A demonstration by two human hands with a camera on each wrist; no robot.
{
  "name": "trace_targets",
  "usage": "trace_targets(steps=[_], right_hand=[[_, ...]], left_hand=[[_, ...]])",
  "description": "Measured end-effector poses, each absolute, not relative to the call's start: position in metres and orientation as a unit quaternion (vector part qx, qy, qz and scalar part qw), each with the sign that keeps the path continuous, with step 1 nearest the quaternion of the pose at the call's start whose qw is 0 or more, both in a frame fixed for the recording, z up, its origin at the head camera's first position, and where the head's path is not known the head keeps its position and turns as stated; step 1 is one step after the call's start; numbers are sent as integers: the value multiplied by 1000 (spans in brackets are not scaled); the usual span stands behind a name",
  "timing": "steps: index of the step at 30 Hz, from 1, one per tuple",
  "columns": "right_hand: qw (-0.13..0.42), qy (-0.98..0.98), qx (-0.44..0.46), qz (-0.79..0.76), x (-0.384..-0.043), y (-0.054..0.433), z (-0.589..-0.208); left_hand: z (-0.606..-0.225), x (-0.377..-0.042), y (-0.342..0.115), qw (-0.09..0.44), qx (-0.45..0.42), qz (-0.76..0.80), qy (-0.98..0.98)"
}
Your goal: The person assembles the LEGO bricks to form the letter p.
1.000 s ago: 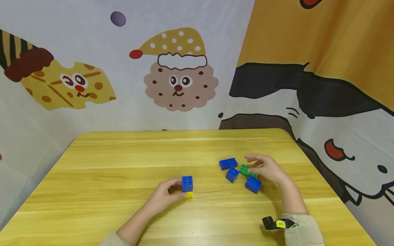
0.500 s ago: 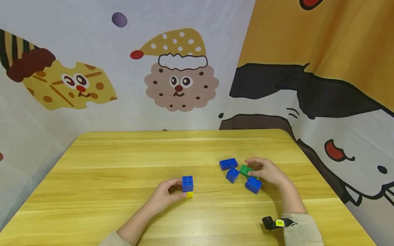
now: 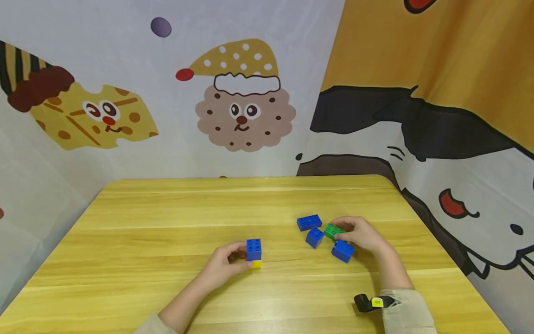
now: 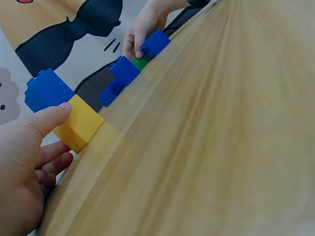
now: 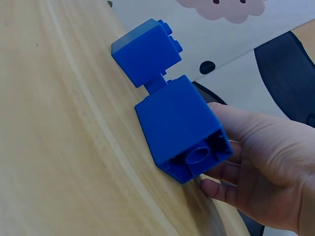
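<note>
My left hand (image 3: 223, 266) grips a small stack standing on the table, a blue brick (image 3: 254, 249) on top of a yellow brick (image 3: 256, 264). In the left wrist view, the thumb presses the yellow brick's side. At the right, my right hand (image 3: 363, 234) pinches a green brick (image 3: 332, 230) between thumb and fingers. Close in front of it, a blue brick (image 3: 343, 251) lies on its side; the right wrist view shows its hollow underside (image 5: 197, 156) and hides the green brick. A square blue brick (image 3: 314, 237) sits just left of the green one.
A longer blue brick (image 3: 309, 222) lies behind the square one. The wooden table (image 3: 175, 213) ends at a patterned cloth backdrop (image 3: 158, 93). A black camera strap (image 3: 373, 302) sits on the right sleeve.
My right hand has lowered slightly toward the green brick, and its fingers have closed around it. My left hand and its stack have stayed in place.
</note>
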State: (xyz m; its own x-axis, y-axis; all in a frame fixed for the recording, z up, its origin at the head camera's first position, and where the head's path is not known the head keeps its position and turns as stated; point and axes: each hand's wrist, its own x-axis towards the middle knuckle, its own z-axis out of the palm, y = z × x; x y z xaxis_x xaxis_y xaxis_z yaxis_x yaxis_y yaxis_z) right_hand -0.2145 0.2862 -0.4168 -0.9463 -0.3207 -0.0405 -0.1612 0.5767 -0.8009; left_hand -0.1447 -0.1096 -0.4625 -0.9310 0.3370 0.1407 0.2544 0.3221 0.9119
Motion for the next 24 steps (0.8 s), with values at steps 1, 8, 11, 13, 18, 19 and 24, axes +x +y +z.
trace_targets(steps=[1,8,11,13,18,19,24], right_hand=[[90,883,-134,-441,-215,285,-417],[72,888,-126,-437,-221,291,-428],[56,895,-123,-424,-222,292,-429],[47,900,-125,-416,-221,292,-428],[25,902,-127,-412,-221,291,-425],[19,902,-129,-412,-221,290,-424],[-4,900,-146,-412,-220,287,-419]], left_hand=[[-463,-145,-110,37,182,552,813],[-463,-145,-110,39,187,556,809],[-462,-144,-110,43,187,560,806],[-461,-144,-110,44,186,562,805],[-461,-144,-110,44,184,560,807],[-462,-144,-110,44,183,559,807],[-463,-145,-111,40,184,554,811]])
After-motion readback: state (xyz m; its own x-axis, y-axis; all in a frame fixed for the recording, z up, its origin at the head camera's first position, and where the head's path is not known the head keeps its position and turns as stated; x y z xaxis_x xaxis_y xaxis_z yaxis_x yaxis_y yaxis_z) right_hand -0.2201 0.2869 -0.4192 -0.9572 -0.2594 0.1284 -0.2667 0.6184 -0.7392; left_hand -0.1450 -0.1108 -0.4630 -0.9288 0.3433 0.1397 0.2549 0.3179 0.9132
